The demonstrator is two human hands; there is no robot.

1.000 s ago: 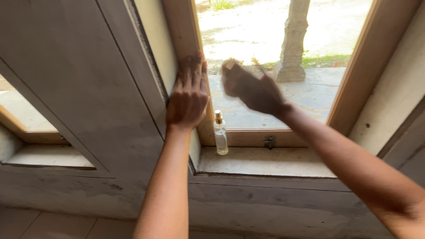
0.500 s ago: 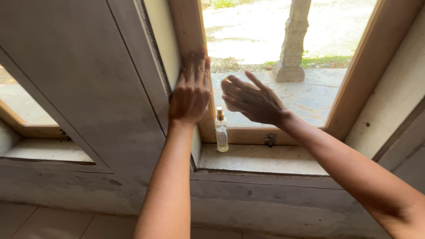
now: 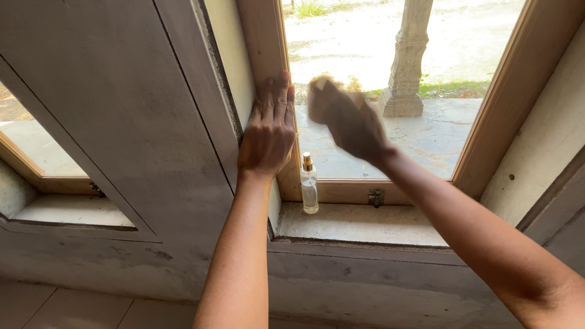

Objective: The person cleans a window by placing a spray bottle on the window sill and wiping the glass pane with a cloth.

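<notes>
Both hands were up at the window when I looked in. My left hand (image 3: 268, 137) lay flat and open against the wooden window frame (image 3: 263, 42), fingers together and pointing up, the forearm rising straight from the bottom edge of the view. My right hand (image 3: 344, 119) was pressed toward the glass pane (image 3: 439, 55), the arm reaching in from the lower right, wrist bent. It was blurred (motion smear, mostly at the fingertips), so I could not tell whether it was open or closed on something; a pale patch at the fingertips might have been a cloth. Below, a small clear spray bottle (image 3: 309, 184) with a gold cap stood upright on the stone sill (image 3: 365, 225), just beside the frame's corner, touching neither hand. A small metal latch (image 3: 376, 197) sat on the bottom rail.
</notes>
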